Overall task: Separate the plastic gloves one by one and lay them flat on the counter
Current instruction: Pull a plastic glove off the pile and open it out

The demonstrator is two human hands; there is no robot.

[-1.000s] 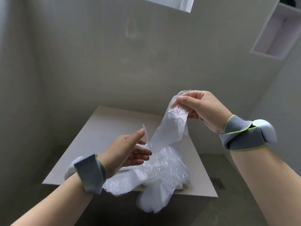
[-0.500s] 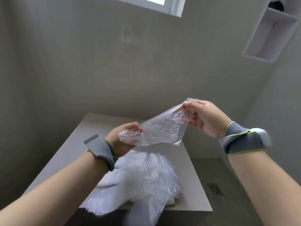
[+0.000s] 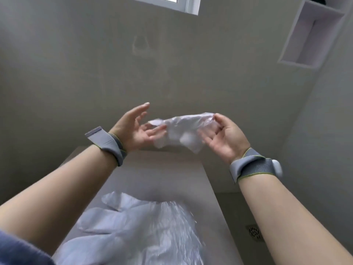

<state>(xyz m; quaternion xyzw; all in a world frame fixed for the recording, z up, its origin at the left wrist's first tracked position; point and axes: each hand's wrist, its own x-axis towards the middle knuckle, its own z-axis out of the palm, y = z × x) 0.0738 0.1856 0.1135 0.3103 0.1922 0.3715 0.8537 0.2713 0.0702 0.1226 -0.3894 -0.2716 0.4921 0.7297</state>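
Roughly: grey wall [image 3: 172, 73] behind both grips, window frame [image 3: 188, 5] high above them, open niche [image 3: 313, 39] up and right of the right grip [image 3: 223, 138]. Bench [image 3: 162, 175] lies below the grips, with the glove pile [image 3: 143, 232] on it, low and nearer the body. One glove [image 3: 183, 129] hangs in air between the grips, long axis grip to grip, about level. Right grip pinches its right end. Left grip [image 3: 137, 131] is spread, fingertips at the other end, contact blurred. Likely next: lower it onto the bare bench beyond the pile.
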